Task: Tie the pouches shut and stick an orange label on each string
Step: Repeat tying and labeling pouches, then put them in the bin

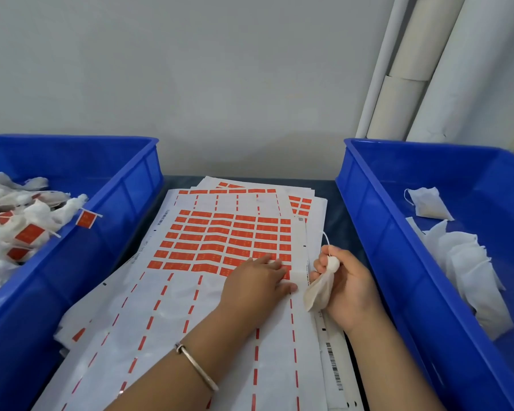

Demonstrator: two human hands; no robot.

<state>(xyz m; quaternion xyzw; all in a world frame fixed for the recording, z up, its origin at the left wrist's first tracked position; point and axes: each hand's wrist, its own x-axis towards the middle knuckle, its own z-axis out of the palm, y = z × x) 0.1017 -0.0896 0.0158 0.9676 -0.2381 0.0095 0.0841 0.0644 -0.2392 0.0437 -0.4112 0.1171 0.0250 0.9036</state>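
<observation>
Pouch (pixel 321 287) hangs gripped in our right hand (pixel 343 284), string (pixel 327 240) up, beside the label sheet (pixel 226 241). Left hand (pixel 255 281) lies on the sheet, fingertips picking at an orange label; grasp unclear. Risk: label tears or sticks to itself. Print on labels too small to read.

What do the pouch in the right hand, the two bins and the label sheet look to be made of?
Pouch: thin white non-woven or mesh fabric, matte; it crumples and shows beige fill.
Bins: moulded plastic, glossy blue, with ribbed walls and soft highlights.
Label sheet: paper labels on a slick white backing, faintly shiny where peeled.
</observation>
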